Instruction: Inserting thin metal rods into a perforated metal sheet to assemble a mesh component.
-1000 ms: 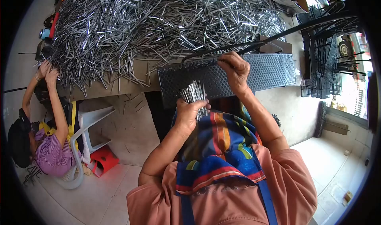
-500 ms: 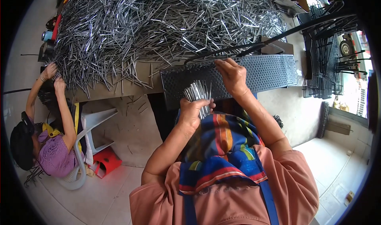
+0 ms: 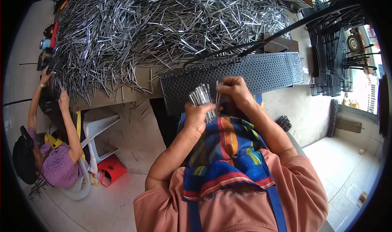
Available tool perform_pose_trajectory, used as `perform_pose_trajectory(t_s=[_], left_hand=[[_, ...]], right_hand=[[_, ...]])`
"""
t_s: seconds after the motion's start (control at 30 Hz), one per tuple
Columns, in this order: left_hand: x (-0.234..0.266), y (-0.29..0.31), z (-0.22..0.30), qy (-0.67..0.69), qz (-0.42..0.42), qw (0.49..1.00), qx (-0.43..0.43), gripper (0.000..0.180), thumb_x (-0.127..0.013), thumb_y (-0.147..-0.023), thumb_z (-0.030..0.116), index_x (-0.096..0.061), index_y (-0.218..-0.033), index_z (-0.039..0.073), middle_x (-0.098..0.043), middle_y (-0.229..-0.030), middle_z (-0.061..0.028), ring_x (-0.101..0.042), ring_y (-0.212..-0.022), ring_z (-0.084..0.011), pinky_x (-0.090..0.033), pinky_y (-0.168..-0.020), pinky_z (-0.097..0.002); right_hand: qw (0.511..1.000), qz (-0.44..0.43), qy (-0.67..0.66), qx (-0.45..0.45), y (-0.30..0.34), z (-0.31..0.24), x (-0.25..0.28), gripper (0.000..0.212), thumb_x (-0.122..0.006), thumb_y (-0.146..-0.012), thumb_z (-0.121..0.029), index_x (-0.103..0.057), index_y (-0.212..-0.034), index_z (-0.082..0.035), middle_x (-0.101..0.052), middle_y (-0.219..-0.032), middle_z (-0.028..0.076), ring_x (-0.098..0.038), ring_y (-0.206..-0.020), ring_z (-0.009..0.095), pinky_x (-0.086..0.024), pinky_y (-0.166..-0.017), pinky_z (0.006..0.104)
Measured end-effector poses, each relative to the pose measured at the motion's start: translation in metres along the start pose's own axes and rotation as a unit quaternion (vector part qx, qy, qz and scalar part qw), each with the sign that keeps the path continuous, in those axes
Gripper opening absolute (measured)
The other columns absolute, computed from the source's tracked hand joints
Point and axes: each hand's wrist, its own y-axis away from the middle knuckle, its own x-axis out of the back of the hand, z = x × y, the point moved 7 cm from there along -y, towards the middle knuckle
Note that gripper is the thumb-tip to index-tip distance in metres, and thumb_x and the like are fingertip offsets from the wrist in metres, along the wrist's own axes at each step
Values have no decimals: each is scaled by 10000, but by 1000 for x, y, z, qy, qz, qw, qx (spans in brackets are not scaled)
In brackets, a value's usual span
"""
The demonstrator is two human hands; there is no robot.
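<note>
My left hand (image 3: 196, 117) is closed round a bundle of thin silvery metal rods (image 3: 200, 95), their ends standing up above the fingers. Just right of the bundle, my right hand (image 3: 234, 89) pinches a single metal rod (image 3: 217, 94) between thumb and fingers. Its lower end reaches down beside the bundle; whether it touches the other rods I cannot tell. Behind both hands lies a long dark tray with a honeycomb-patterned face (image 3: 269, 71). Small dark pieces lie along its upper left part, too small to make out.
A large heap of metal rods (image 3: 171, 23) covers the table ahead. A black bar (image 3: 286, 31) slants over the tray toward the upper right. At the left a co-worker (image 3: 59, 160) reaches to the heap, by a pale plastic chair (image 3: 100, 125). Black wire racks (image 3: 330, 60) stand at right.
My right hand has come down from the tray's upper edge to beside the bundle, now with a rod in its fingers. My left hand has kept its hold. The co-worker's hands have shifted.
</note>
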Motion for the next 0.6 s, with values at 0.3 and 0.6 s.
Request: perform_pose_trajectory(t_s=[0.3, 0.6], left_hand=[[-1, 4, 3, -38, 34, 999, -7, 185, -666, -754, -82, -652, -933, -38, -699, -803, -145, -702, -636, -243, -570, -539, -333], [-6, 1, 0, -39, 30, 999, 17, 177, -642, -757, -86, -658, -924, -30, -704, -798, -157, -702, -638, -241, -561, -542, -333]], right_hand=[[868, 252, 72, 422, -6, -52, 54, 79, -736, -783, 43, -667, -819, 30, -596, -751, -7, -505, -648, 48, -403, -577, 209], [835, 221, 192, 466, 4, -64, 40, 102, -734, -763, 50, -679, -847, 31, -636, -753, 64, -590, -645, 111, -449, -585, 236]])
